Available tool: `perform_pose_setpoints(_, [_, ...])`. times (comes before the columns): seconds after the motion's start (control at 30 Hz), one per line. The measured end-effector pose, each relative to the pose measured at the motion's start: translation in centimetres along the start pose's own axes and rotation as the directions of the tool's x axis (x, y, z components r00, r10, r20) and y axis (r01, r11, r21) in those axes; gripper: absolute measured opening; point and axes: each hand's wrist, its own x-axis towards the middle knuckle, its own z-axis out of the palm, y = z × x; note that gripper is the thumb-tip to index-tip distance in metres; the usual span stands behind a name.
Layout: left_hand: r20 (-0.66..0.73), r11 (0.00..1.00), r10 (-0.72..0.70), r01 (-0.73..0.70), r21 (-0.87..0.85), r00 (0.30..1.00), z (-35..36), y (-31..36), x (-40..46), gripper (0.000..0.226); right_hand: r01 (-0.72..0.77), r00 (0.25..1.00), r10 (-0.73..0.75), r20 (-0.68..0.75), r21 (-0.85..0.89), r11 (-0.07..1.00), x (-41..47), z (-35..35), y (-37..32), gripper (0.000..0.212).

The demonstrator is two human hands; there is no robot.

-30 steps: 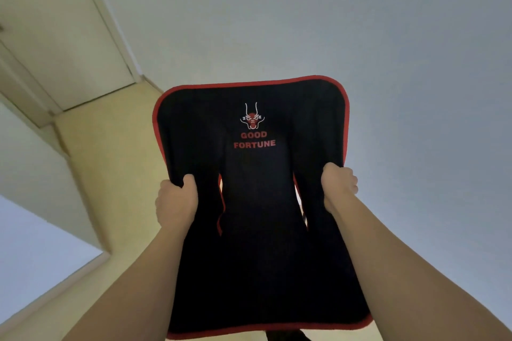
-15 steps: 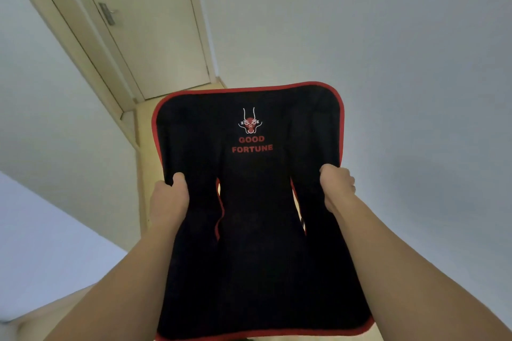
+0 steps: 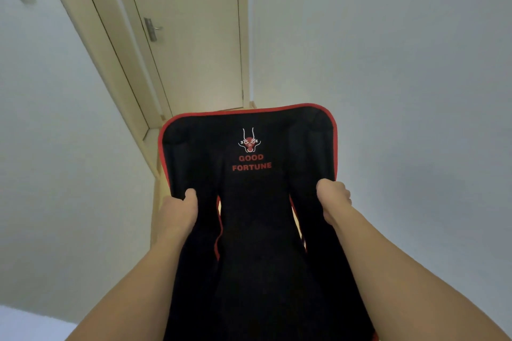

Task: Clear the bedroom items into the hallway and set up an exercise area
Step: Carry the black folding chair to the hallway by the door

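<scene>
Person carrying black chair back [image 3: 249, 230] upright at chest; left hand [image 3: 180, 210] and right hand [image 3: 333, 199] each gripping side edge, likely for balance; closed door [image 3: 191, 36] ahead; chair's base hidden, possibly folded

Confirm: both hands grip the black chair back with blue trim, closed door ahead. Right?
Not quite. The trim is red, not blue: the head view shows a red edge around the black chair back. The rest holds: left hand and right hand both grip it, and the door ahead is closed.
</scene>
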Motion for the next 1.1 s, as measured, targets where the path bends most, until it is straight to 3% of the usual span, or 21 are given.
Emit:
perform_pose_setpoints(0.1, [-0.032, 1.000, -0.003, 0.003, -0.009, 0.999, 0.2, 3.3, 6.4, 0.036, -0.005, 1.000, 0.005, 0.007, -0.011, 1.000, 2.7, 3.6, -6.0, 0.046])
perform_pose_setpoints(0.23, [-0.050, 0.999, -0.036, 0.035, -0.011, 0.998, 1.6, 6.9, 15.4, 0.060, 0.003, 1.000, -0.003, 0.019, -0.015, 1.000, 7.1, 8.9, -12.7, 0.046])
perform_pose_setpoints(0.37, [-0.015, 0.998, -0.063, 0.063, 0.002, 0.998, 4.4, 11.5, 24.7, 0.038, -0.007, 0.999, 0.007, 0.053, -0.017, 1.000, 13.0, 14.4, -19.7, 0.044])
perform_pose_setpoints(0.67, [-0.033, 0.999, -0.009, 0.008, -0.042, 0.999, 7.7, 24.7, 44.2, 0.031, 0.009, 0.998, -0.009, 0.070, 0.001, 1.000, 25.2, 24.5, -38.4, 0.045])
perform_pose_setpoints(0.93, [-0.039, 0.985, -0.105, 0.099, -0.140, 0.994, 12.0, 32.0, 63.5, 0.032, 0.063, 0.986, -0.067, 0.152, 0.026, 0.998, 35.7, 35.0, -53.8, 0.051])
perform_pose_setpoints(1.03, [-0.009, 0.978, -0.130, 0.127, -0.165, 0.991, 14.1, 33.9, 71.2, 0.058, 0.050, 0.985, -0.059, 0.165, 0.054, 0.997, 40.2, 39.6, -58.5, 0.048])
perform_pose_setpoints(1.1, [0.020, 0.968, -0.187, 0.187, -0.166, 0.982, 15.4, 35.8, 76.2, 0.064, 0.041, 0.984, -0.051, 0.169, 0.060, 0.997, 43.0, 42.1, -61.6, 0.048])
